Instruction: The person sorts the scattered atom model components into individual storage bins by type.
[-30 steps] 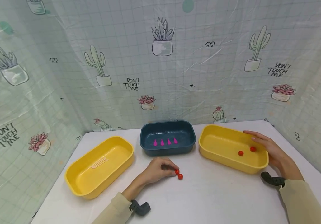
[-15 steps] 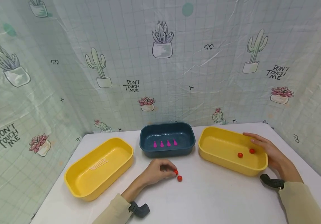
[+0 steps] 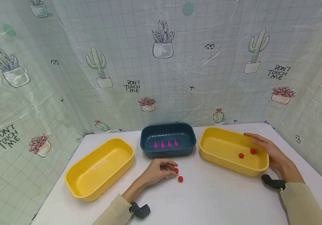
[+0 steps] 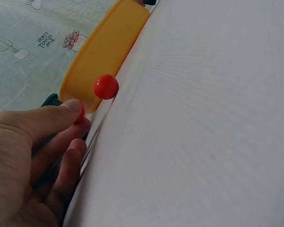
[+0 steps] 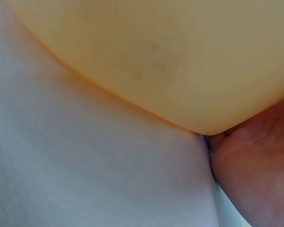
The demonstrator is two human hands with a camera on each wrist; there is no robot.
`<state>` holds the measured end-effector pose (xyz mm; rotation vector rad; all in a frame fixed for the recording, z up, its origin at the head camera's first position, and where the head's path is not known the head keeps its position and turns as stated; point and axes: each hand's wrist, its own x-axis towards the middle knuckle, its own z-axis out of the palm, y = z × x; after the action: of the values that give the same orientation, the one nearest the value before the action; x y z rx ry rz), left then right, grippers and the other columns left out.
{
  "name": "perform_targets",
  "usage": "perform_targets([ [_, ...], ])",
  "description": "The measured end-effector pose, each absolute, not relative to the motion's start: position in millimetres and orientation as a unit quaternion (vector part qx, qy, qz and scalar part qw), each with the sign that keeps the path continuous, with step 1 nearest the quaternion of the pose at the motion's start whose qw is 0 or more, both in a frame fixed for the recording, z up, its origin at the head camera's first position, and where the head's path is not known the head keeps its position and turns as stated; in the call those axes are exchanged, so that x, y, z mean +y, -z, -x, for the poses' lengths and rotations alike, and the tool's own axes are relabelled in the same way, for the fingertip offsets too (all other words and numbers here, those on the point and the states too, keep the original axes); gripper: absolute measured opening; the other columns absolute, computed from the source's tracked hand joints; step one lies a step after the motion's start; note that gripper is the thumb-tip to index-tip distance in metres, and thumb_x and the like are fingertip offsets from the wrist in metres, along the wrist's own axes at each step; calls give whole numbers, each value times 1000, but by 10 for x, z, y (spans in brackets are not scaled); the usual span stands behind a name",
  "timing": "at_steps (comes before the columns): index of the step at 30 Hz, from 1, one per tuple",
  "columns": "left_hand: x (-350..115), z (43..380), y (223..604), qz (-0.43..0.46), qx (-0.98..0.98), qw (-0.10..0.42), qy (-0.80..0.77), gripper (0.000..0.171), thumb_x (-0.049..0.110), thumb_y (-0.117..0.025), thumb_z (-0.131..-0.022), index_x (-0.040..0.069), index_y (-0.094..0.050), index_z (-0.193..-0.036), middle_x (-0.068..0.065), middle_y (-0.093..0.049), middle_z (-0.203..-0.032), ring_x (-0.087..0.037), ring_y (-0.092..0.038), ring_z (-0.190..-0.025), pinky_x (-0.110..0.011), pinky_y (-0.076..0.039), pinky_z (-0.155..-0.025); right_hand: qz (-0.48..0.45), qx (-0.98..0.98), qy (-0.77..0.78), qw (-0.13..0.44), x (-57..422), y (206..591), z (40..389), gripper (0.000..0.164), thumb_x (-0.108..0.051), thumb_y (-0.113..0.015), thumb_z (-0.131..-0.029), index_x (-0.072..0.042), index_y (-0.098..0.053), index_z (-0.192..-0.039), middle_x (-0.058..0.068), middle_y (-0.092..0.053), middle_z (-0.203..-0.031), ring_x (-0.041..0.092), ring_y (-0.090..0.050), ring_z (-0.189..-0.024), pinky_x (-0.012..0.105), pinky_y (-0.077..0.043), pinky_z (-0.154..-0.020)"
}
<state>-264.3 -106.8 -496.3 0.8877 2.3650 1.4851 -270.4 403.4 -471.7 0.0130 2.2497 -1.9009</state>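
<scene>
My left hand (image 3: pixel 157 170) pinches a small red bead (image 3: pixel 176 171) between thumb and fingertips, low over the white table. In the left wrist view, the thumb covers part of this bead. A second red bead (image 3: pixel 180 179) lies on the table just in front of those fingertips. My right hand (image 3: pixel 273 154) rests against the right end of a yellow tray (image 3: pixel 225 160), its fingers fairly straight along the far corner of the rim. Two more red beads (image 3: pixel 241 155) lie inside that tray. The right wrist view shows the palm beside the tray's outer wall.
Another yellow tray (image 3: pixel 107 184), with several thin pale sticks (image 3: pixel 99 164) in it, stands at the left. At the back middle, a dark blue tray (image 3: pixel 166 153) holds several small magenta teardrop-shaped pieces (image 3: pixel 162 144). A printed cloth (image 3: pixel 177 72) hangs behind and at both sides.
The bead in my left fingertips has tilted and rolled slightly, with a dark hole now facing the head camera; the fingers have shifted a little. My right hand keeps its place on the tray.
</scene>
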Motion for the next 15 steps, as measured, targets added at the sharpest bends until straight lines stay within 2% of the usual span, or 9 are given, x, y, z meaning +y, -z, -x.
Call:
perform_targets([
  [4, -1072, 2644, 4971, -298, 800, 111, -510, 23, 15, -78, -91, 16, -79, -114, -5, -78, -101, -7, -61, -78, -17, -52, -62, -2, 760, 643, 97, 4030, 4714, 2704, 56, -45, -47, -108, -36, -35, -161, -12, -33, -158, -11, -55, -115, 15, -55, -94],
  [15, -1075, 2655, 4973, -302, 793, 106, -519, 22, 15, -77, -92, 14, -79, -114, -7, -78, -101, -7, -60, -75, -17, -52, -60, 1, 739, 665, 103, 4042, 4721, 2726, 55, -44, -43, -109, -33, -34, -162, -19, -37, -152, -11, -55, -115, 13, -54, -93],
])
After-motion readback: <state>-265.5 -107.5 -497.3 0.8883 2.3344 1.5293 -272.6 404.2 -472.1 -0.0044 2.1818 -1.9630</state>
